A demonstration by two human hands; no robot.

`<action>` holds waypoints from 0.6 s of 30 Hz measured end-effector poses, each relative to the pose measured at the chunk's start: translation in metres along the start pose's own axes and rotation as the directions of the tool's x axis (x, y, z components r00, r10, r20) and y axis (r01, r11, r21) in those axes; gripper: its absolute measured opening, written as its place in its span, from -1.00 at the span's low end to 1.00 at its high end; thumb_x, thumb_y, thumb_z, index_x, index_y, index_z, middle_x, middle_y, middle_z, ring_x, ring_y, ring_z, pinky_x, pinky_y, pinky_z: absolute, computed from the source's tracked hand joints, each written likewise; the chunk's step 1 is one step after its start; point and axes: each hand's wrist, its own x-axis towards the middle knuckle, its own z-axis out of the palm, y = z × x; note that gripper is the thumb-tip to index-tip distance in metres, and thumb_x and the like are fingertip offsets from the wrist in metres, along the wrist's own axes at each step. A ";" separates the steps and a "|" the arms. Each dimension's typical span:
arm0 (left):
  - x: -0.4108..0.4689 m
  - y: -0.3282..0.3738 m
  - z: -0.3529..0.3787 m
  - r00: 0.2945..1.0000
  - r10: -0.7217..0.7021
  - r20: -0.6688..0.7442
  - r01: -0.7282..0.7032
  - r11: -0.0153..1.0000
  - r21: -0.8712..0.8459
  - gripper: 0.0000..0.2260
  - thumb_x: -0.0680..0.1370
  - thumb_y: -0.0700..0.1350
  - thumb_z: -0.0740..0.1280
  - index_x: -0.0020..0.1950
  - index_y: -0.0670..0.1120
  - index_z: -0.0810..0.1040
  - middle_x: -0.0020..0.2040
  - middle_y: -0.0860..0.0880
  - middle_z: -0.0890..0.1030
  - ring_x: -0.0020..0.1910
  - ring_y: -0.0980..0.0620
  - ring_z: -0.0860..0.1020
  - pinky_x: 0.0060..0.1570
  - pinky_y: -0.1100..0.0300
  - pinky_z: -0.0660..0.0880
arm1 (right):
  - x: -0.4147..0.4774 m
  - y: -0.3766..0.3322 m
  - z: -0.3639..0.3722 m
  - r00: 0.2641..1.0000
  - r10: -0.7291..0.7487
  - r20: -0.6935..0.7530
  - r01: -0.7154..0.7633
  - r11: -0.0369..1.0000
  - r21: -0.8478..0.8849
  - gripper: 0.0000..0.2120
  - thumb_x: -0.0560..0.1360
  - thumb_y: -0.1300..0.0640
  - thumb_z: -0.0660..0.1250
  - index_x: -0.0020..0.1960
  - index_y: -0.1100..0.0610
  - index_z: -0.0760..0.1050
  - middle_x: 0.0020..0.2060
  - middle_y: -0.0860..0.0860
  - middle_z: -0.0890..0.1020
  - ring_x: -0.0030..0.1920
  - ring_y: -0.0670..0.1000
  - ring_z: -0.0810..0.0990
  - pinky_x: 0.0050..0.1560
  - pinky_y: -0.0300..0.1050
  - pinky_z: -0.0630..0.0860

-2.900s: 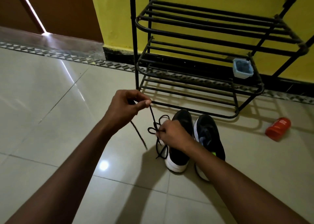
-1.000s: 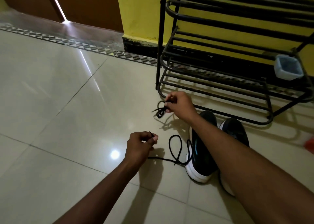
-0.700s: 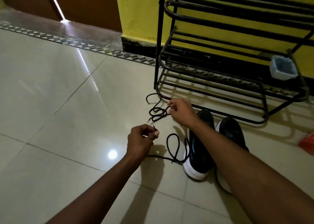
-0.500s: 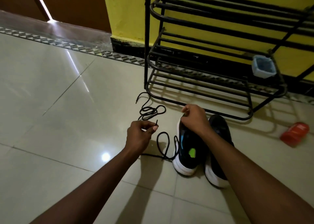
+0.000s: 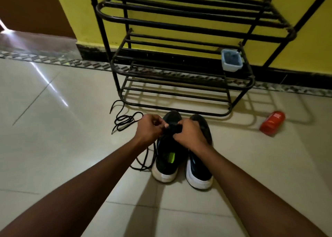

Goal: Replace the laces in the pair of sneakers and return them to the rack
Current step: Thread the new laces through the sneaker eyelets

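Observation:
Two black sneakers with white soles stand side by side on the floor tiles, the left sneaker [image 5: 166, 157] and the right sneaker [image 5: 198, 166], toes toward the black metal rack [image 5: 179, 91]. My left hand [image 5: 150, 129] pinches the end of a black lace [image 5: 143, 162] over the left sneaker's front. That lace trails down in a loop beside the shoe. My right hand [image 5: 188, 135] grips the left sneaker's upper at the eyelets. A second black lace [image 5: 124, 119] lies loose in a tangle on the floor to the left.
A small pale blue tub [image 5: 231, 60] sits on the rack's low shelf at the right. An orange bottle [image 5: 272, 122] lies on the floor right of the rack. A yellow wall [image 5: 161, 30] stands behind, a brown door [image 5: 30, 8] at the far left.
My right hand dropped the bundled lace on the floor and came back to the left sneaker. My left hand carried its lace end up to the shoe's front.

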 end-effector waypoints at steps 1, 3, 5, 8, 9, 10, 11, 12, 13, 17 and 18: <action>0.003 0.001 0.003 1.000 -0.014 0.015 0.014 1.000 0.002 -0.94 0.51 -0.18 0.50 -0.15 -0.12 0.69 -0.30 -0.02 0.67 -0.30 0.08 0.66 -0.21 0.18 0.64 | 0.001 0.002 0.002 1.000 0.015 -0.008 -0.015 1.000 0.008 -0.69 0.43 0.18 0.43 0.16 0.17 0.60 0.08 0.17 0.60 0.11 0.19 0.60 0.12 -0.06 0.56; 0.009 -0.001 0.009 0.997 -0.059 0.047 0.058 0.998 0.007 -0.97 0.52 -0.18 0.50 -0.12 -0.11 0.71 -0.27 -0.04 0.68 -0.29 0.06 0.64 -0.23 0.19 0.61 | 0.004 0.007 0.005 0.998 0.058 -0.031 -0.056 0.997 0.060 -0.65 0.48 0.15 0.41 0.26 0.15 0.55 0.20 0.17 0.54 0.17 0.19 0.58 0.16 -0.10 0.51; 0.012 -0.004 0.015 0.993 -0.097 0.067 0.095 0.995 0.027 -0.95 0.53 -0.16 0.49 -0.11 -0.11 0.71 -0.22 -0.07 0.69 -0.27 0.06 0.64 -0.24 0.21 0.59 | 0.008 0.013 0.010 0.994 0.089 -0.064 -0.080 0.988 0.134 -0.67 0.49 0.14 0.41 0.24 0.14 0.57 0.21 0.15 0.57 0.16 0.16 0.60 0.12 -0.14 0.51; 0.013 -0.008 0.025 0.990 -0.130 0.049 0.128 0.991 0.035 -0.93 0.54 -0.13 0.48 -0.10 -0.11 0.72 -0.21 -0.07 0.70 -0.27 0.07 0.64 -0.28 0.24 0.58 | 0.009 0.018 0.017 0.990 0.113 -0.080 -0.093 0.971 0.222 -0.71 0.49 0.15 0.39 0.20 0.13 0.63 0.16 0.11 0.64 0.15 0.12 0.63 0.11 -0.18 0.51; 0.013 -0.008 0.027 0.990 -0.137 0.036 0.136 0.990 0.041 -0.92 0.55 -0.12 0.47 -0.10 -0.10 0.72 -0.21 -0.06 0.71 -0.26 0.08 0.64 -0.28 0.26 0.56 | 0.009 0.019 0.018 0.991 0.109 -0.083 -0.087 0.967 0.242 -0.72 0.49 0.15 0.38 0.18 0.12 0.64 0.13 0.10 0.67 0.15 0.09 0.64 0.11 -0.20 0.51; 0.013 -0.008 0.029 0.990 -0.142 0.023 0.141 0.989 0.050 -0.92 0.55 -0.12 0.47 -0.10 -0.09 0.72 -0.21 -0.04 0.71 -0.25 0.09 0.65 -0.28 0.28 0.55 | 0.009 0.021 0.018 0.991 0.102 -0.083 -0.078 0.963 0.257 -0.73 0.49 0.15 0.38 0.17 0.11 0.66 0.11 0.09 0.69 0.15 0.07 0.64 0.13 -0.21 0.51; 0.013 -0.008 0.031 0.990 -0.143 0.010 0.142 0.988 0.059 -0.92 0.55 -0.11 0.47 -0.10 -0.09 0.73 -0.20 -0.03 0.71 -0.24 0.09 0.66 -0.27 0.30 0.55 | 0.009 0.022 0.017 0.992 0.094 -0.082 -0.068 0.960 0.271 -0.73 0.48 0.17 0.37 0.16 0.11 0.67 0.10 0.08 0.70 0.16 0.05 0.65 0.14 -0.22 0.51; 0.013 -0.009 0.033 0.990 -0.141 -0.005 0.141 0.988 0.061 -0.93 0.54 -0.11 0.47 -0.10 -0.09 0.73 -0.19 -0.02 0.71 -0.21 0.10 0.66 -0.25 0.30 0.55 | 0.009 0.023 0.015 0.993 0.088 -0.077 -0.063 0.958 0.280 -0.73 0.48 0.19 0.36 0.16 0.12 0.68 0.10 0.07 0.71 0.16 0.04 0.65 0.15 -0.22 0.51; 0.013 -0.009 0.035 0.990 -0.138 -0.019 0.139 0.989 0.057 -0.93 0.54 -0.11 0.47 -0.09 -0.09 0.73 -0.17 -0.02 0.71 -0.18 0.10 0.67 -0.20 0.28 0.57 | 0.009 0.023 0.014 0.994 0.083 -0.070 -0.060 0.956 0.287 -0.72 0.48 0.20 0.35 0.16 0.12 0.68 0.10 0.07 0.71 0.16 0.04 0.65 0.15 -0.22 0.51; 0.011 -0.008 0.042 0.981 -0.174 -0.083 0.174 0.985 -0.014 -0.93 0.54 -0.13 0.47 -0.10 -0.10 0.73 -0.13 -0.03 0.72 -0.08 0.05 0.68 0.01 0.11 0.64 | 0.010 0.024 0.013 0.996 0.069 -0.055 -0.049 0.954 0.296 -0.69 0.49 0.25 0.33 0.21 0.14 0.66 0.14 0.08 0.69 0.20 0.04 0.63 0.18 -0.23 0.48; 0.011 -0.007 0.043 0.976 -0.198 -0.091 0.194 0.980 -0.051 -0.93 0.54 -0.14 0.48 -0.12 -0.09 0.73 -0.14 -0.03 0.72 -0.08 0.03 0.69 0.02 0.10 0.65 | 0.010 0.024 0.013 0.996 0.066 -0.056 -0.047 0.954 0.297 -0.69 0.50 0.25 0.33 0.21 0.14 0.66 0.14 0.08 0.69 0.20 0.04 0.63 0.17 -0.24 0.47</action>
